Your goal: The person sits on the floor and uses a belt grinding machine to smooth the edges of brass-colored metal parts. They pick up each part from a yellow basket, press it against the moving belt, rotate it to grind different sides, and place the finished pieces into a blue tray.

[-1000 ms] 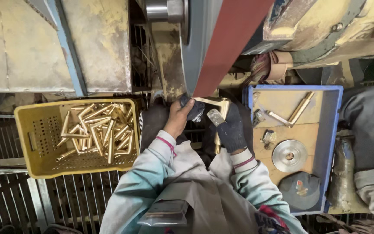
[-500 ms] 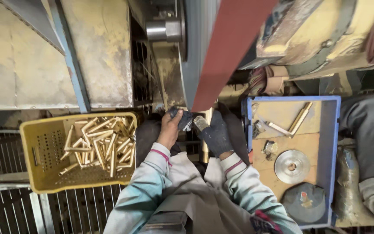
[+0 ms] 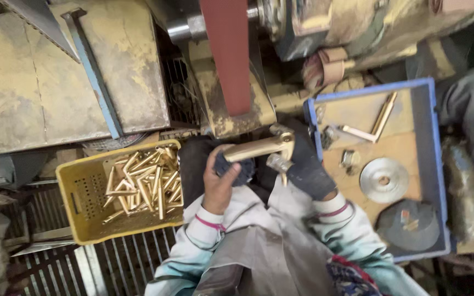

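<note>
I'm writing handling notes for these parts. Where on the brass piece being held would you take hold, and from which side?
Probably along the straight brass shaft, coming from below, the person's side. It lies roughly level, its bent end turned toward the red sanding belt. The left hand holds the plain end with a dark cloth; the gloved right hand steadies the bent end.
</note>
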The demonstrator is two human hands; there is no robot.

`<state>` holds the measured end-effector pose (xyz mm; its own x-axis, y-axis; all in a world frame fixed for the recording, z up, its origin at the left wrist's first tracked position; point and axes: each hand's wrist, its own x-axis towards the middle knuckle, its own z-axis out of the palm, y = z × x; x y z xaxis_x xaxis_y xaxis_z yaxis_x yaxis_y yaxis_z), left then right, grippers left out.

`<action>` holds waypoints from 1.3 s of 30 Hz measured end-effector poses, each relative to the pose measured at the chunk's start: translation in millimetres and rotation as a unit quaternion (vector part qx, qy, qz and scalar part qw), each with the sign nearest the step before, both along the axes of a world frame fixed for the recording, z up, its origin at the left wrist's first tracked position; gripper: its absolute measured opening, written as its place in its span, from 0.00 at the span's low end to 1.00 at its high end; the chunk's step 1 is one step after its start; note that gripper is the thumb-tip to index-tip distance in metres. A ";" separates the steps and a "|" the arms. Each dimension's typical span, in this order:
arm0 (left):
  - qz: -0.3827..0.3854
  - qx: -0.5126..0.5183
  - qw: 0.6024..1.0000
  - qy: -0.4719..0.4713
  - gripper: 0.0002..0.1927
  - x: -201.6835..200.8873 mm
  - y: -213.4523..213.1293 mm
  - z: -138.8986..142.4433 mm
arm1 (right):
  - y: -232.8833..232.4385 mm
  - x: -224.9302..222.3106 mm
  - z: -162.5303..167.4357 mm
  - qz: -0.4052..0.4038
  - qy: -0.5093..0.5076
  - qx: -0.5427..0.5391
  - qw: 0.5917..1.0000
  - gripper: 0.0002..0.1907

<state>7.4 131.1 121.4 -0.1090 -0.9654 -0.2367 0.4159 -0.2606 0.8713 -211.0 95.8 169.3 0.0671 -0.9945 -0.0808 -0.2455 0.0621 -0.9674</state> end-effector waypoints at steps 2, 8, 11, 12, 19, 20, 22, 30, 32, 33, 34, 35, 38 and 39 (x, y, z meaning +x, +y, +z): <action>-0.028 -0.082 0.991 -0.098 0.27 1.3 15.2 12.9 | 7.9 -9.5 11.4 0.029 0.083 -0.084 0.993 0.26; -0.045 -0.198 0.973 -0.113 0.32 2.1 45.1 36.1 | 22.3 -25.2 38.4 0.049 0.098 -0.183 0.977 0.24; -0.055 -0.248 0.960 -0.115 0.32 5.9 59.1 40.0 | 26.6 -26.1 46.7 0.066 0.061 -0.205 0.975 0.23; -0.057 -0.268 0.955 -0.110 0.31 5.1 62.6 40.1 | 27.9 -25.7 48.7 0.071 0.042 -0.204 0.975 0.23; -0.032 -0.236 0.962 -0.136 0.32 7.2 70.5 45.6 | 35.8 -17.4 51.8 0.065 0.137 -0.282 0.947 0.21; -0.024 -0.242 0.959 -0.149 0.32 8.2 66.0 44.8 | 36.7 -15.8 50.7 0.065 0.139 -0.287 0.946 0.23; -0.001 -0.250 0.953 -0.173 0.31 7.2 50.8 38.7 | 37.8 -12.3 47.4 0.049 0.105 -0.234 0.965 0.27; -0.042 0.042 0.986 0.154 0.21 -16.7 -35.7 -20.9 | 29.7 4.3 20.4 -0.019 0.148 -0.234 0.961 0.27; -0.054 0.080 0.981 0.166 0.19 -20.6 -51.1 -34.3 | 23.7 9.0 11.0 -0.037 0.157 -0.206 0.965 0.26; -0.055 0.102 0.978 0.175 0.18 -22.6 -59.6 -39.7 | 20.2 11.4 6.1 -0.048 0.161 -0.193 0.967 0.26; -0.058 0.123 0.974 0.184 0.18 -24.2 -68.6 -44.2 | 16.4 13.8 1.1 -0.083 0.077 -0.090 0.990 0.26; -0.056 0.145 0.971 0.180 0.16 -25.8 -76.2 -48.0 | 12.4 16.2 -4.0 -0.118 -0.009 0.015 0.993 0.25; -0.055 0.184 0.966 0.172 0.13 -26.8 -96.3 -53.7 | -0.5 23.3 -18.9 -0.135 -0.070 0.090 0.984 0.20; -0.058 0.179 0.967 0.173 0.13 -26.8 -101.4 -55.1 | -4.8 25.6 -23.6 -0.128 -0.058 0.075 0.987 0.18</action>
